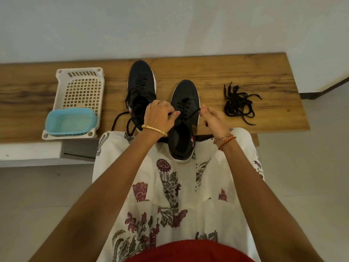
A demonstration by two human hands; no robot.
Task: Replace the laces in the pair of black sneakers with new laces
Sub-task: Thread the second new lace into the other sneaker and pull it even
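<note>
Two black sneakers with white soles are on the wooden bench (245, 76). The left sneaker (140, 82) lies further back, its black lace ends trailing loose toward me. The right sneaker (184, 121) hangs partly over the bench edge onto my lap. My left hand (160, 116) pinches one end of the lace (186, 109) at that sneaker's left side. My right hand (214, 120) pinches the other end of the lace at its right side. A tangled pile of loose black laces (238, 104) lies on the bench right of the sneakers.
A white perforated plastic basket (79, 91) stands at the bench's left, with a light blue tub (70, 121) in its near end. A white wall rises behind the bench. My lap, in floral white cloth, is against the bench edge.
</note>
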